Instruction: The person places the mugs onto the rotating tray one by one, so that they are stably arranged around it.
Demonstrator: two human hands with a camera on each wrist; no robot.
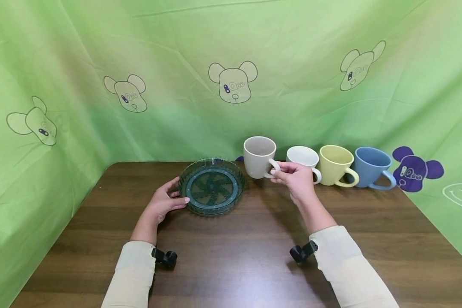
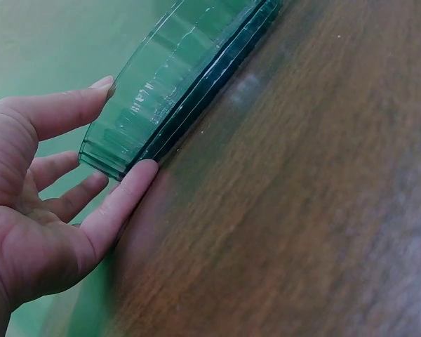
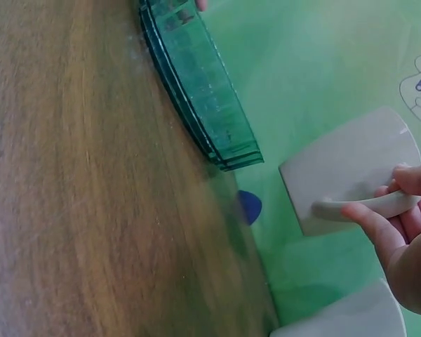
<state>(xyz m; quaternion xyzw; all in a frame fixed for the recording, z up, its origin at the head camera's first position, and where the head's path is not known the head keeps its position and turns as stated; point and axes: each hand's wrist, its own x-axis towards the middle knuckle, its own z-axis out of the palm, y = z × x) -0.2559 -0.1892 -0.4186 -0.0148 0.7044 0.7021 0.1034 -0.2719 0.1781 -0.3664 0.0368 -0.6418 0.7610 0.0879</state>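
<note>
My right hand (image 1: 298, 179) pinches the handle of a light grey mug (image 1: 256, 160) between thumb and fingers. The mug is upright and lifted above the table, as the right wrist view shows, just right of a round green see-through tray (image 1: 211, 209). That tray lies flat near the table's back edge, its ribbed wall (image 2: 175, 70) standing on the wood. Against the left side of it rests my left hand (image 1: 165, 201), fingers spread and mostly straight, one at the rim and another low by the base. Behind my right hand, a white mug (image 1: 302, 155) is partly hidden.
Right of the white mug stand a yellow mug (image 1: 335, 162) and a blue mug (image 1: 371, 164), in a row along the back with handles toward the right front. A green curtain (image 1: 177, 124) with printed bear heads hangs behind the brown wooden table (image 1: 223, 256).
</note>
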